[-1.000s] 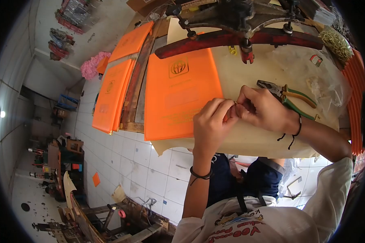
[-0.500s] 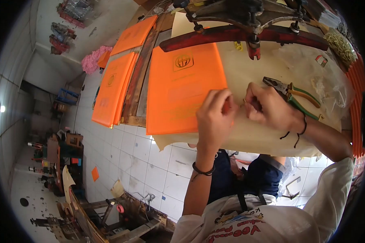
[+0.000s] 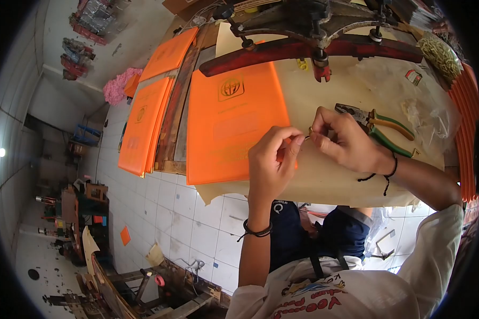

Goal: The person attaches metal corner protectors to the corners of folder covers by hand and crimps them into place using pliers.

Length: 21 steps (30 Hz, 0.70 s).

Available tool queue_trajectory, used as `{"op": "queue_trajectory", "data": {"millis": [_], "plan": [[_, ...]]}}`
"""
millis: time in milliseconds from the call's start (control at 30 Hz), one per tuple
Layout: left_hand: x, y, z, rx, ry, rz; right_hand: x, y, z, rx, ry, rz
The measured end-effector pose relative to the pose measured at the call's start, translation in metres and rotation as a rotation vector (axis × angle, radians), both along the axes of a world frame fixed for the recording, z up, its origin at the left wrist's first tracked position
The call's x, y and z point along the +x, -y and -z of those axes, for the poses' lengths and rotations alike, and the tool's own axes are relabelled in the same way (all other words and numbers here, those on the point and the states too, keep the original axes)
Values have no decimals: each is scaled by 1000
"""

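Note:
My left hand (image 3: 274, 157) is closed in a pinch, its fingertips at a tiny piece whose kind does not show. Just beside it, my right hand (image 3: 348, 139) pinches a small brass-coloured metal piece (image 3: 310, 131) between thumb and forefinger. The two hands nearly meet above the cream-covered table (image 3: 324, 183). Left of them lies an orange folder (image 3: 234, 127) with a dark printed emblem. Beyond my right hand rest combination pliers (image 3: 391, 125) with green and yellow handles, jaws toward the upper left.
A red and black metal press frame (image 3: 314, 50) spans the table's far side. Stacked orange folders (image 3: 143, 125) lie farther left. Crumpled clear plastic (image 3: 423, 101) and a bag of small brass-coloured parts (image 3: 439, 56) are at the right. Wooden frames (image 3: 149, 290) stand on the tiled floor.
My left hand has turned, and its fingertips have come up close to those of my right hand. The view has shifted slightly; folder and pliers lie as before.

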<state>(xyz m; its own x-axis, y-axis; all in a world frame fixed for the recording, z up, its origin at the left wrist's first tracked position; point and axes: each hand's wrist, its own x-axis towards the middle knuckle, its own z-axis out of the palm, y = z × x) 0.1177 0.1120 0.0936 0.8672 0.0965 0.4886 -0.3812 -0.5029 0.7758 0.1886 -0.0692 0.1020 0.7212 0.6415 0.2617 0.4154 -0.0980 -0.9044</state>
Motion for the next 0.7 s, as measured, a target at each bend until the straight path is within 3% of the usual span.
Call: {"op": "queue_trajectory", "data": {"millis": [433,700], "plan": [[0,-3,3,279,74,9,-3,-1,-4,-176,65,-8],[0,-1,4,280,96,-16,-3,-3,-4,-204,95,32]]}}
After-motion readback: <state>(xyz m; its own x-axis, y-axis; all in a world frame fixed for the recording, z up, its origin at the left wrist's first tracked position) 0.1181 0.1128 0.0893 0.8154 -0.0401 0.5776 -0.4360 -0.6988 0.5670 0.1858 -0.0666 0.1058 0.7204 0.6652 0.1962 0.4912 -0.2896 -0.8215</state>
